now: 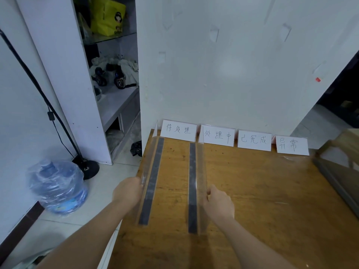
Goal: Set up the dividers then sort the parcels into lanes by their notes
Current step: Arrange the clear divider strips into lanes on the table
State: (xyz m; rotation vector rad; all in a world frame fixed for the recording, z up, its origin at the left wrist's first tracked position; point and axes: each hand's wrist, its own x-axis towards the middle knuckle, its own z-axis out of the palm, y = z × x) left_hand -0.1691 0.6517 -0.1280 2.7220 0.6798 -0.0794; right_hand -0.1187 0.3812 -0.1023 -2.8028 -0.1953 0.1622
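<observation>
The left divider [153,177] runs along the table's [262,191] left edge. The right divider [192,183] lies beside it and points at the gap between the first two cards [178,130]. Both are clear angle strips with a dark band. The left hand [127,191] has its fingers curled on the left divider's outer wall, and the right hand [219,202] pinches the right divider's upright wall. A blurred box [338,162] sits at the far right. The main risk I see is the left divider: it is so near the edge that a nudge could tip it to the floor. The two also splay slightly, which could skew the lane.
</observation>
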